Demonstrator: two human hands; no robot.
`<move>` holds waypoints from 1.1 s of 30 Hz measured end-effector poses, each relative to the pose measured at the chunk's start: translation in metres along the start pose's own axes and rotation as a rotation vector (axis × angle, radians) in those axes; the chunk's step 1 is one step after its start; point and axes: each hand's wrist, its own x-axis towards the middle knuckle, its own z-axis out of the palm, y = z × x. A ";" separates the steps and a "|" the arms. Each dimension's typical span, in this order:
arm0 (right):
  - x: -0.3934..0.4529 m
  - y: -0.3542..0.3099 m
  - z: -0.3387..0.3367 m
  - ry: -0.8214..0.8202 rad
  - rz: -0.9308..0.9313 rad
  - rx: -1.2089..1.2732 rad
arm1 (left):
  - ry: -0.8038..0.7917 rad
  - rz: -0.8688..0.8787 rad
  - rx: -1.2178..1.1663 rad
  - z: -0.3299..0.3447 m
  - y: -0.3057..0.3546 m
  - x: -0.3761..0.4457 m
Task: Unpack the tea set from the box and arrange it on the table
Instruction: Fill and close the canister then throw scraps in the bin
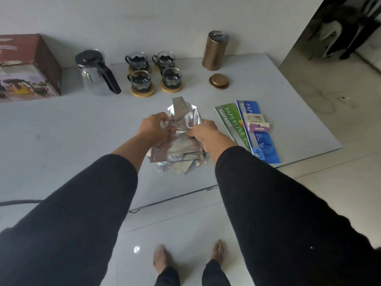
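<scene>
Both hands hold a bunch of silver foil packets [182, 118] above the middle of the white table [82, 129]. My left hand [155, 129] grips them from the left, my right hand [203, 131] from the right. More foil packets [177, 159] lie under my hands on the table. At the back stand a glass teapot [93, 73] with a black lid and handle, and several glass cups [154, 73] on round wooden coasters. The brown tea set box [26, 67] sits at the far left.
A gold canister [214, 50] stands open at the back right, its lid [219, 81] lying in front of it. A green booklet [231, 122] and a blue booklet [261, 139] with small cards on top lie to the right, near the table's edge.
</scene>
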 end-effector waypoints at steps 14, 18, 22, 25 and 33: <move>-0.020 0.149 -0.293 0.394 0.096 0.108 | -0.221 0.355 0.051 0.234 0.241 -0.033; -0.026 0.227 -0.364 0.479 0.136 0.112 | -0.315 0.352 0.015 0.329 0.288 -0.060; -0.017 0.294 -0.402 0.531 0.099 0.055 | -0.360 0.336 -0.014 0.409 0.309 -0.073; 0.001 0.342 -0.405 0.565 0.063 0.044 | -0.373 0.328 -0.011 0.457 0.304 -0.071; 0.085 0.469 -0.361 0.559 0.047 0.029 | -0.402 0.296 -0.006 0.581 0.223 -0.035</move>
